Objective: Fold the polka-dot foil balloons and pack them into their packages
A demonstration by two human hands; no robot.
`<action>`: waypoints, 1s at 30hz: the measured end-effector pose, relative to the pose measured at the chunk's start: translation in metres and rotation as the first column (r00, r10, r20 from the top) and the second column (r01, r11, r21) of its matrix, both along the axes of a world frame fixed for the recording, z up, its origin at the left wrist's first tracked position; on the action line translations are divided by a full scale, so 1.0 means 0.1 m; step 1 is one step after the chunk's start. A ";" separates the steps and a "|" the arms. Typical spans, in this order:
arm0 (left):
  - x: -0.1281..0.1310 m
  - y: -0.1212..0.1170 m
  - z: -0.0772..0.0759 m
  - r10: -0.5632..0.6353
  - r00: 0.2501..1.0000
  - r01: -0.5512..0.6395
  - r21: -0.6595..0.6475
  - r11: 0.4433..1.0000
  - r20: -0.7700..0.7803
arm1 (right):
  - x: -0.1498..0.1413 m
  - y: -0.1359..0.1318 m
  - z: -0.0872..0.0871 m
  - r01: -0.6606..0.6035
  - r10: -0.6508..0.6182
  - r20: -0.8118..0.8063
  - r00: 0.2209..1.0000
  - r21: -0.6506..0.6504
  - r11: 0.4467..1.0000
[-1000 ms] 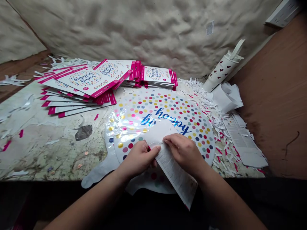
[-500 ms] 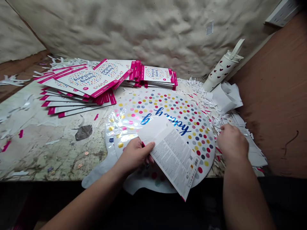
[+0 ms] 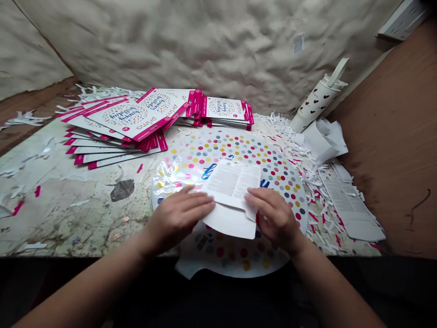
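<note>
A white printed card envelope (image 3: 232,182) lies over the balloon with its plain flap turned toward me. My left hand (image 3: 180,214) holds its left edge, fingers stretched along the fold. On the opposite side, my right hand (image 3: 273,214) grips the right edge, fingertips on top and the thumb hidden. Beneath is a flat clear foil balloon (image 3: 283,173) with coloured dots; the envelope covers most of its blue lettering. The balloon's tail end hangs past the table's front edge.
Pink-and-white "prima" birthday packs (image 3: 126,118) lie fanned at the back left, beside a neater stack (image 3: 225,109). A heart-patterned tumbler (image 3: 314,102) leans at the right rear near crumpled paper (image 3: 324,139). Printed cards (image 3: 351,205) and paper shreds lie along the right wall.
My right hand has come in from the right onto the envelope. The envelope has turned, its flap now toward me, and my left hand has shifted to its left edge.
</note>
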State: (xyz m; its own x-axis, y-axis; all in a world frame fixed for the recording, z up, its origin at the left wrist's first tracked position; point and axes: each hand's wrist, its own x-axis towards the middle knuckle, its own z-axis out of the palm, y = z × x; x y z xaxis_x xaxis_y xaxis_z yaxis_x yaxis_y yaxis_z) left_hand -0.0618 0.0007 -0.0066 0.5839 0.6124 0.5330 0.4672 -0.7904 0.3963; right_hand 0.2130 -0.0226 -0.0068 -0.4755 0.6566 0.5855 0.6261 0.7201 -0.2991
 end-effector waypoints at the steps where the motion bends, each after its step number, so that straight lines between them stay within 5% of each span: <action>1: -0.01 -0.06 -0.06 -0.054 0.997 0.054 0.000 0.999 -0.056 | -0.02 -0.06 -0.05 -0.024 0.023 0.060 0.998 0.014 1.000; 6: 0.14 -0.36 -0.27 -0.110 0.974 0.099 -0.063 0.993 -0.199 | -0.22 -0.40 -0.24 -0.124 0.114 0.270 0.956 0.018 0.992; 14: 0.12 -0.17 0.01 -0.135 0.920 -0.021 -0.389 0.921 -0.368 | -0.18 -0.23 -0.22 -0.009 0.062 0.275 0.959 -0.192 0.981; 19: 0.15 -0.22 0.00 -0.096 0.924 -0.046 -0.358 0.933 -0.371 | -0.16 -0.10 -0.16 -0.109 0.182 0.151 0.972 -0.395 0.912; 22: 0.27 -0.24 -0.09 0.052 0.934 -0.169 -0.310 0.935 -0.355 | -0.20 0.01 -0.09 0.074 0.045 0.182 0.982 -0.596 0.800; 24: 0.32 -0.21 -0.13 0.169 0.913 -0.286 -0.285 0.915 -0.372 | -0.24 0.06 -0.04 0.247 -0.081 0.288 0.954 -0.603 0.758; 27: 0.31 -0.12 -0.15 0.243 0.880 -0.384 -0.309 0.870 -0.409 | -0.30 0.06 0.01 0.236 -0.029 0.421 0.906 -0.448 0.863; 30: 0.23 -0.11 -0.07 0.186 0.928 -0.305 -0.373 0.876 -0.322 | -0.39 0.00 0.01 0.098 0.156 0.551 0.820 -0.404 0.910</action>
State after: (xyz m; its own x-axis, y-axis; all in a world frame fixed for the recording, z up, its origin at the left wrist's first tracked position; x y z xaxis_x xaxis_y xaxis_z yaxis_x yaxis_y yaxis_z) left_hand -0.0390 -0.0102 -0.0132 0.4690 0.8820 0.0468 0.7590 -0.4295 0.4893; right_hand 0.1736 -0.0229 -0.0061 -0.6556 0.7485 -0.0995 0.7527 0.6375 -0.1643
